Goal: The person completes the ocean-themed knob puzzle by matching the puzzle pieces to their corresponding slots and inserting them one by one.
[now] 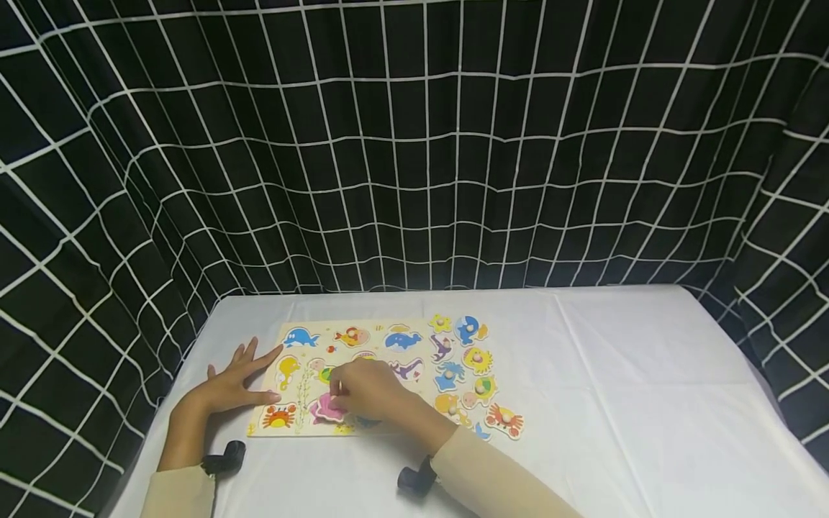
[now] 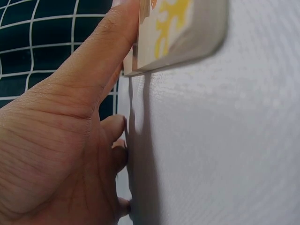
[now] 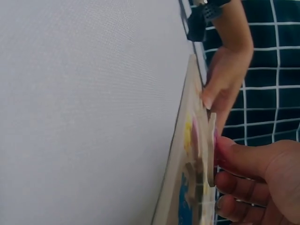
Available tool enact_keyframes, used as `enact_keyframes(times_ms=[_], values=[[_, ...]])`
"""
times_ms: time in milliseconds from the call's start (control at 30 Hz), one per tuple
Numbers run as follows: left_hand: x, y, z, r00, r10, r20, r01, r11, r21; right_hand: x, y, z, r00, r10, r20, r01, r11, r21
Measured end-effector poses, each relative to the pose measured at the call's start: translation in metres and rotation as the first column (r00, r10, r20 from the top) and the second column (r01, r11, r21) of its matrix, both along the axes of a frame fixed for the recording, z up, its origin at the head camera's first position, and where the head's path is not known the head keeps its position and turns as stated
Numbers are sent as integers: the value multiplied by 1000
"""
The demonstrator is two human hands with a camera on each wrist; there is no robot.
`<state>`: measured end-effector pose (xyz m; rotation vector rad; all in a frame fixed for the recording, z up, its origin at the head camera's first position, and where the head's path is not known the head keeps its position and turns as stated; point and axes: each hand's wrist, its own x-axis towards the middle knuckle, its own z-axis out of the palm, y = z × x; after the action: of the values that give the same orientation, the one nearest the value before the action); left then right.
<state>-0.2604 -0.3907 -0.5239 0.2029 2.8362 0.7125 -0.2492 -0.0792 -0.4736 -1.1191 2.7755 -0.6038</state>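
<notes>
From the left, a black cloth backdrop with a white line grid (image 1: 414,165) runs round behind a table under a white cloth (image 1: 615,396). Your left hand (image 1: 227,388) comes in from a beige sleeve (image 1: 178,493), with a small black wrist camera (image 1: 225,459) beside it. Your left fingers are spread, the thumb against the left edge of the flat, pale wooden puzzle board (image 1: 291,432) near its corner.

Along the left of your board are pictures of an orange crab (image 1: 280,415), a yellow seahorse (image 1: 288,370) and a blue whale (image 1: 301,337). Right of these, low on the board, is the flat, pink, wavy-edged wooden piece (image 1: 327,409), over a matching pink picture. The thumb and fingers of your right hand (image 1: 369,385) pinch it from above; in the right wrist view it shows edge-on, close to the board, though you can't quite tell there whether it touches.

At and beyond the board's right end, you have loose knobbed pieces in a cluster: a yellow star-like one (image 1: 440,323) at the back, a purple one (image 1: 443,347) and a blue, many-armed one (image 1: 449,375) nearer, then a green and yellow turtle (image 1: 481,389), with a red and white crab piece (image 1: 504,421) farthest right.
</notes>
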Motion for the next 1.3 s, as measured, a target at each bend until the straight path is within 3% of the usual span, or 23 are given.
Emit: enact_keyframes(times_ms=[300, 833, 1167, 1300], values=[[-3, -3, -12, 1000, 3, -10, -3, 1000, -13, 1, -6, -12, 1000, 3, -17, -3, 1000, 6], [2, 0, 3, 1000, 1, -17, -1, 1000, -18, 0, -18, -8, 999, 27, -32, -27, 999, 23], [-2, -2, -4, 1000, 9, -12, -9, 1000, -21, 2, -23, -13, 999, 13, -37, -12, 999, 33], [0, -1, 0, 1000, 0, -18, 0, 1000, 3, 1, -24, -15, 1000, 8, -28, -8, 1000, 25]])
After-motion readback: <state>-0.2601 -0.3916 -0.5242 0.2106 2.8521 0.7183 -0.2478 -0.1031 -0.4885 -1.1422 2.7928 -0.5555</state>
